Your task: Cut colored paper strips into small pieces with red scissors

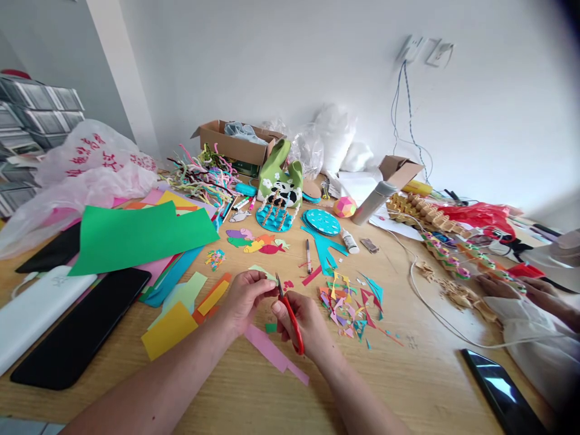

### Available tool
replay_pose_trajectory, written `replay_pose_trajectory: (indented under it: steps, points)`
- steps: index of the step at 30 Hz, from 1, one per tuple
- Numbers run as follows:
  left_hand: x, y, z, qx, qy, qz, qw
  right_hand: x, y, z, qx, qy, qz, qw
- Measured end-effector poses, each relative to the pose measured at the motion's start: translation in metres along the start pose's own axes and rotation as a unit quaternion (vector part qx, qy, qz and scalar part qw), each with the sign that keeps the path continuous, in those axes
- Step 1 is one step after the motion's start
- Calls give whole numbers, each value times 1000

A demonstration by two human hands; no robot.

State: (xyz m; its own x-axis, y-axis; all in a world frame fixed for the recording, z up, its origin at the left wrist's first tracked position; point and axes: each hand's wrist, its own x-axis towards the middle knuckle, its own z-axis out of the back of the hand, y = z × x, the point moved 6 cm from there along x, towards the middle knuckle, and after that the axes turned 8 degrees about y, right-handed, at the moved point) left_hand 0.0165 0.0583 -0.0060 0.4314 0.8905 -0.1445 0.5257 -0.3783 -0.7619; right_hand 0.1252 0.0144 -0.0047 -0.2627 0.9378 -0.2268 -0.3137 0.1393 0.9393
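Over the middle of the wooden table, my right hand (301, 323) grips red-handled scissors (293, 320), their blades pointing up and away. My left hand (251, 296) pinches a small piece of pale green paper (263, 272) close to the blade tips. Just beyond lie several coloured paper fish (256, 243). A pink paper strip (267, 348) rests under my wrists. Left of my left hand are a yellow paper piece (170, 329) and an orange strip (212, 297). Paper scraps (348, 305) are heaped right of the scissors.
Green sheets (140, 238) top a paper stack at left, near a black phone (86, 329) and white power bank (40, 308). A panda bag (281, 181), grey bottle (374, 202) and cardboard box (235, 142) stand behind. Another person's hands (521, 290) are at right, near a cable (426, 302).
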Motion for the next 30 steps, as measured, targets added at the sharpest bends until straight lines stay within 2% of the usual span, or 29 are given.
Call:
replay_pose_trajectory:
  steps: [16, 30]
  points:
    - [0, 0, -3, 35, 38, 5, 999, 0, 0, 2, -4, 0, 14, 1000]
    - [2, 0, 1, 27, 39, -5, 999, 1, 0, 2, -10, 0, 0, 1000]
